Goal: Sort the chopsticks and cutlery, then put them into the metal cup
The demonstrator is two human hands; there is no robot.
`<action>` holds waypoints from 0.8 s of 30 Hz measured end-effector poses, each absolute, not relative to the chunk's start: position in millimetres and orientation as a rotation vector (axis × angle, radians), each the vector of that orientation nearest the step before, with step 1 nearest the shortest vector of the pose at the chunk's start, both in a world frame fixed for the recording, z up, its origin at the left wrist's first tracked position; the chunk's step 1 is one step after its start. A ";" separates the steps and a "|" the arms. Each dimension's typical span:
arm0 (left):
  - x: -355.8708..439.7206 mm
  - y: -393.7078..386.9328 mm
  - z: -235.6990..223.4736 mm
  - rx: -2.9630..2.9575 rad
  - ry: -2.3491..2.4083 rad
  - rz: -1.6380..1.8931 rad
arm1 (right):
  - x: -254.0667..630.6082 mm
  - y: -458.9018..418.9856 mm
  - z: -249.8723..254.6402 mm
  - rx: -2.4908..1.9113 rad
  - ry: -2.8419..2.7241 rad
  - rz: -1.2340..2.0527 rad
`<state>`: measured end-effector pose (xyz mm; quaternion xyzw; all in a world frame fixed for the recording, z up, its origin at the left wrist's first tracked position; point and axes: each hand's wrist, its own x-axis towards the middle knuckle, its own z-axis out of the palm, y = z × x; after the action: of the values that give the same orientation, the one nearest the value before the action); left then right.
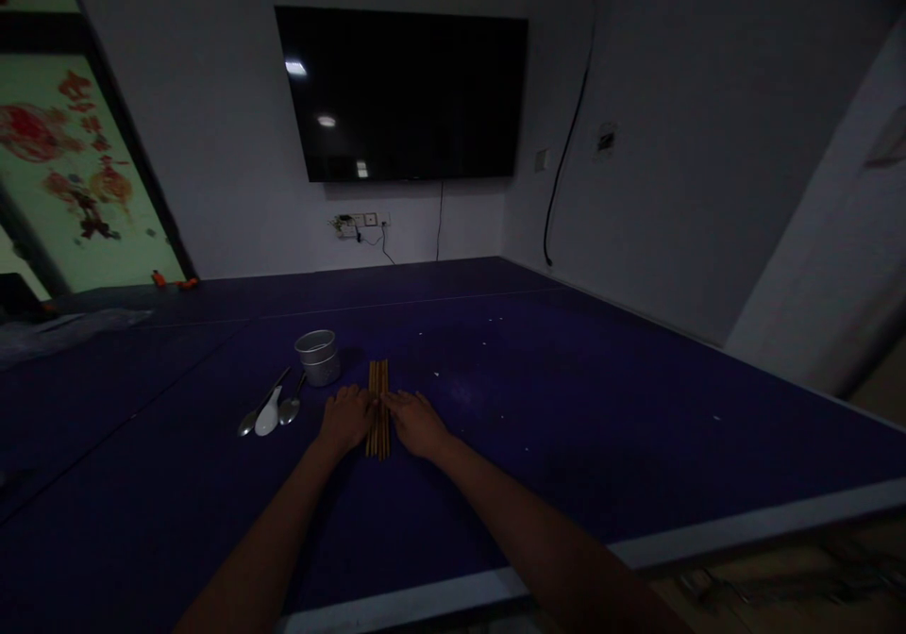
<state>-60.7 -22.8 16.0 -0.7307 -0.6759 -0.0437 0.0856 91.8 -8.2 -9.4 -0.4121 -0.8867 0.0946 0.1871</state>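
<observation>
touching one chopstick bundle (pixel 378 438): two hands (pixel 348 417) (pixel 417 424), grip half open; three spoons (pixel 267 418), one cup (pixel 320 367).

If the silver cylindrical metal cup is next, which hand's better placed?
Likely the left hand: it's beside the silver cylindrical metal cup. The right hand is farther, across the bundle of thin brown sticks.

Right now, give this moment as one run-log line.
left hand: touching sticks | right hand: touching sticks | sticks: side by side on table | metal cup: upright
</observation>
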 end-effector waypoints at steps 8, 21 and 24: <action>-62.2 -21.0 14.7 -2.182 -1.983 -0.123 | 91.6 -7.2 -11.2 -1.155 -2.502 0.264; -61.3 -22.0 18.5 -2.197 -2.028 -0.145 | 91.2 -8.8 -10.6 -1.174 -2.502 0.233; -62.0 -21.7 18.2 -2.196 -2.026 -0.158 | 91.8 -9.4 -9.7 -1.160 -2.498 0.234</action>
<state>-62.0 -21.7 18.2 -0.7320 -0.6752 -0.0525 0.0746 91.8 -9.4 -9.7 -0.4121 -0.8877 0.0831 0.1877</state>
